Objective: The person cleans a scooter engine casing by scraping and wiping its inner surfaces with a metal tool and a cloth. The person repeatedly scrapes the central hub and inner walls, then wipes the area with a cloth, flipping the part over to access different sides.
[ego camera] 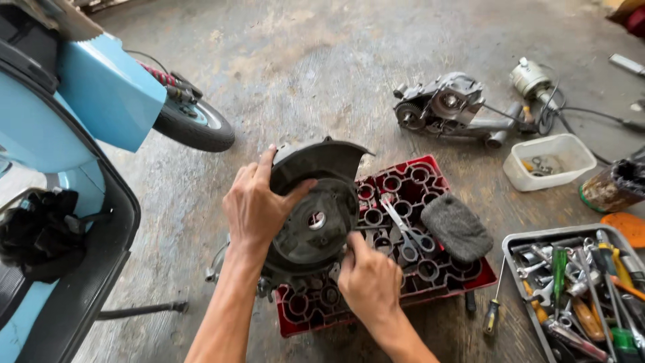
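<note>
Bare concrete floor (295, 67) lies open toward twelve o'clock; blue scooter (60, 134) blocks nine, tool tray (578, 296) crowds four.

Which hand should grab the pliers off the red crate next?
Probably the right hand: it only touches the engine cover's lower edge, beside the pliers. The left hand grips the cover, propping it up.

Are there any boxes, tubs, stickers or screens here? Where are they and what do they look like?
No screens, signs or stickers show.
White plastic tub: right side of the floor, rectangular, small parts inside.
Grey metal tool tray: bottom right, full of wrenches and screwdrivers.
Red plastic crate: centre floor, upside down, under the dark round engine cover that the left hand holds and the right hand touches.
</note>
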